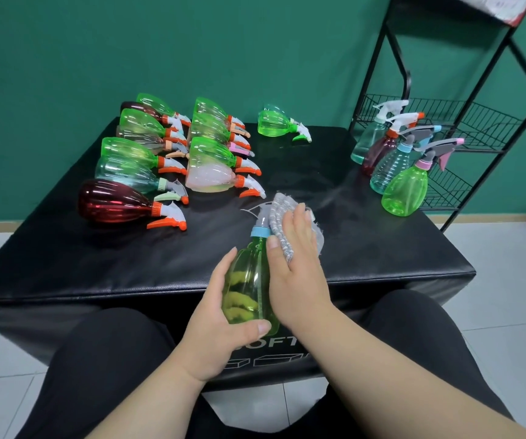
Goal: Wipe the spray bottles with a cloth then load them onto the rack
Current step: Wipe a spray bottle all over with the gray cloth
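Green bottle [250, 282] at lower centre is gripped round the belly by the left hand [215, 315]; cloth [287, 223] is pinned on its neck under the right hand [296, 264]; best rotated while rubbed, trigger included.

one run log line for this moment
step: wiping | left hand: holds green plastic spray bottle | right hand: presses grey cloth on it | black wire rack: unloaded

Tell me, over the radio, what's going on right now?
Left hand gripping green bottle. Right hand pressing cloth on its sprayer. Four bottles upright beside rack, none loaded. Nothing in the way.
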